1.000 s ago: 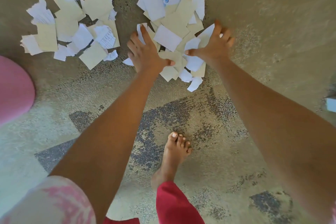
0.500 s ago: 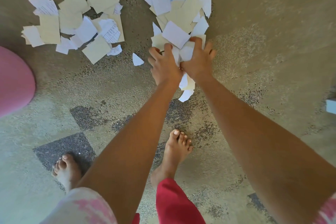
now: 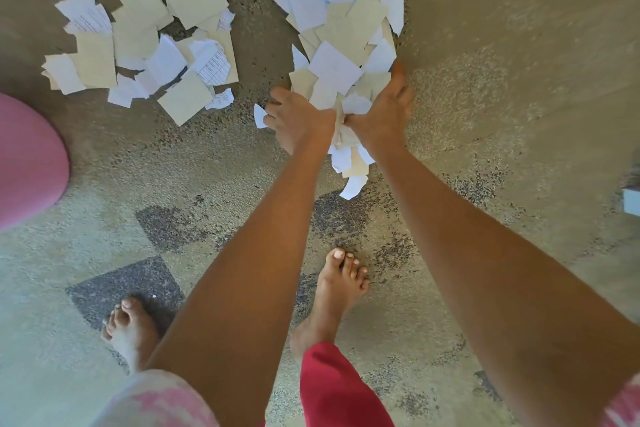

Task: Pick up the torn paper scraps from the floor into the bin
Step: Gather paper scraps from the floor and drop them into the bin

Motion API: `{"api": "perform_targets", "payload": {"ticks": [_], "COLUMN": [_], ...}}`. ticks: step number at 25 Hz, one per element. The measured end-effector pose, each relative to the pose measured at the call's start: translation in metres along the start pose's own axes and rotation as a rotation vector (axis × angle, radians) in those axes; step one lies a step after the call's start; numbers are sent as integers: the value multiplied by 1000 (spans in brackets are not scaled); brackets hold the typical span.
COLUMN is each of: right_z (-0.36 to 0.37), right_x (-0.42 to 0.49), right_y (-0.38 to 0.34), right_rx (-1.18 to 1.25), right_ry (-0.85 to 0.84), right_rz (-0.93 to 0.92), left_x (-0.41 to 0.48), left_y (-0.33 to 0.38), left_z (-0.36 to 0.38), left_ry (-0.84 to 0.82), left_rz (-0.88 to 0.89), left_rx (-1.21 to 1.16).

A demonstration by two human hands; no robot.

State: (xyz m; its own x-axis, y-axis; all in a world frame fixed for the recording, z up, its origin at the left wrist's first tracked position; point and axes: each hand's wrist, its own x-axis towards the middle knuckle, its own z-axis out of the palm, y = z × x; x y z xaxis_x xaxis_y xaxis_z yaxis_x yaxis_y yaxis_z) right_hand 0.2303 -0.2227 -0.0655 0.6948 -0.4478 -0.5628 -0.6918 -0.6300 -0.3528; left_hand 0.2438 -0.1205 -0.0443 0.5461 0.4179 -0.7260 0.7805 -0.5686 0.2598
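Two heaps of torn white and cream paper scraps lie on the floor. My left hand (image 3: 298,120) and my right hand (image 3: 384,111) press in from either side of the right heap (image 3: 337,28), squeezing a bunch of scraps (image 3: 348,146) between them. Their fingers curl around the paper. Some scraps hang below my wrists, and one small scrap (image 3: 259,116) sits just left of my left hand. The left heap (image 3: 142,42) lies untouched farther left. A pink rounded bin (image 3: 27,159) shows at the left edge.
My bare feet (image 3: 337,291) stand on the speckled stone floor (image 3: 502,97) below the heaps. A small pale object (image 3: 631,199) sits at the right edge.
My hands came together from the sides of the right heap, gathering its near scraps into a bunch between them. My left foot has come into view.
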Motion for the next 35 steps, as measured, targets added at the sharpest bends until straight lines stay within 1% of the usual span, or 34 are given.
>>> {"api": "perform_targets", "payload": {"ticks": [2,5,9,12,15,17,20,25,30,35], "right_z": [3,6,5,3,-2,-7,-17,-30,-33,-27], "right_x": [2,3,-2,-9,-20,-27,-33,-45,-67,-93], "right_y": [1,8,18,22,18,12,3,-18,-49,-86], "right_rx": [44,102,265,339,334,288,347,463,526,560], "right_ry": [-13,-26,-52,-64,-88,-99,-121,-127,-136,-117], "right_rz": [26,49,57,62,61,8,-22,29,37,-14], "left_x": [-3,-3,4,7,7,7,9,14,18,18], "left_y": [6,7,-2,-12,-19,-25,-34,-52,-71,-86], "left_z": [6,11,7,3,-8,-20,-40,-81,-122,-164], "left_ry": [-16,-15,-93,-139,-214,-229,-211,-207,-137,-49], "left_rz": [-41,-37,-68,-28,-10,6,19,15,25,44], "left_rx": [-34,-36,-126,-173,-251,-252,-288,-354,-411,-455]}}
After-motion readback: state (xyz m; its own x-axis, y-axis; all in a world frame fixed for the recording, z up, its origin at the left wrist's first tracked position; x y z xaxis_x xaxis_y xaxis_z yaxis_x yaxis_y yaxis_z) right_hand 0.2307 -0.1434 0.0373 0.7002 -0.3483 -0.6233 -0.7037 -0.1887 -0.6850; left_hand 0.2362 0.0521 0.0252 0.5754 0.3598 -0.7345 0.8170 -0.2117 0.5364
